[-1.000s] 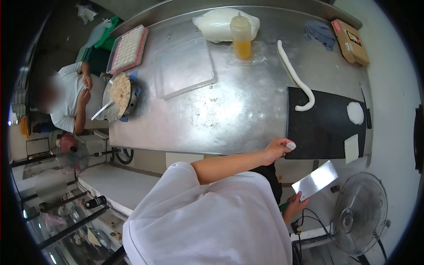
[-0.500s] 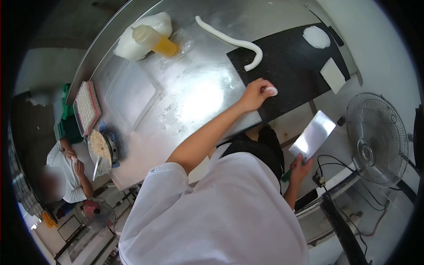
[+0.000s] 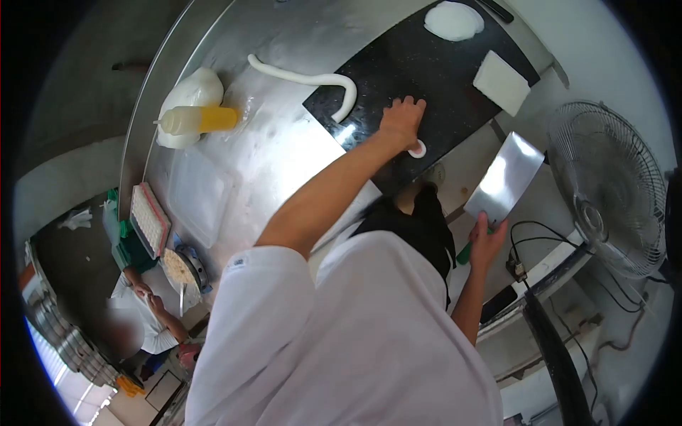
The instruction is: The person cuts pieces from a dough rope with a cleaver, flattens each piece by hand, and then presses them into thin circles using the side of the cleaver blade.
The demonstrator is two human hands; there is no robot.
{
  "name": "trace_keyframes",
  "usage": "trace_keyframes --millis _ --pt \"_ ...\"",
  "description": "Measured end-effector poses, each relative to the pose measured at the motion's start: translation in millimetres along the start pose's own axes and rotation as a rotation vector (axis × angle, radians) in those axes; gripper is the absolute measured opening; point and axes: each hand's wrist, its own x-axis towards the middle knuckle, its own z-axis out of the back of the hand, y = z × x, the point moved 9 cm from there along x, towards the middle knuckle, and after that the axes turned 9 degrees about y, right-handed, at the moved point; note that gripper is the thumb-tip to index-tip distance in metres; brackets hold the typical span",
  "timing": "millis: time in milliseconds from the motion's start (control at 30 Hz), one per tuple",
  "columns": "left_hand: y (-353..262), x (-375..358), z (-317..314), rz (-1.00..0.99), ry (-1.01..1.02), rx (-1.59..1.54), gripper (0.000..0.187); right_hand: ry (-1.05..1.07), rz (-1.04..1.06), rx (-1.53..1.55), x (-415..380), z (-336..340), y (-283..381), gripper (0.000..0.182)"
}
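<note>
My left hand (image 3: 403,122) lies over the black board (image 3: 447,92), fingers forward and loosely spread. At its thumb side a small piece of white dough (image 3: 418,149) rests on the board, touching the hand and partly covered by it. Down at my right side, away from the table, my right hand (image 3: 489,238) is closed around the green handle of a cleaver (image 3: 506,177), its broad shiny blade pointing up. A bent rope of white dough (image 3: 305,79) stretches from the metal table onto the board. A flat round white mass (image 3: 455,21) sits at the board's far end.
A white square slab (image 3: 501,82) lies at the board's right edge, near a standing fan (image 3: 604,188). A squeeze bottle of yellow liquid (image 3: 199,121), a white bag and a clear plastic lid (image 3: 199,195) are left. Another person (image 3: 153,312) works beside a filling bowl (image 3: 177,267).
My left hand has gone from pinching the small dough piece to lying over the board, with the piece at its thumb. My view has shifted; my right hand still holds the cleaver.
</note>
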Motion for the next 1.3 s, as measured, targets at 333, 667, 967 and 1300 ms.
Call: trace_keyframes --millis 333,667,967,1300 --pt "-61 7 -35 -0.331 -0.344 0.132 0.088 0.108 0.186 0.132 143 -5 86 0.025" --pt "-59 15 -25 -0.337 -0.247 0.063 0.098 0.105 -0.143 -0.470 252 -25 66 0.051" --pt "-60 2 -22 -0.538 -0.343 -0.176 0.082 0.131 -0.041 -0.674 247 -5 39 0.052" --pt "-66 50 -9 -0.590 -0.154 -0.641 0.070 -0.169 -0.170 -0.393 13 48 -28 0.051"
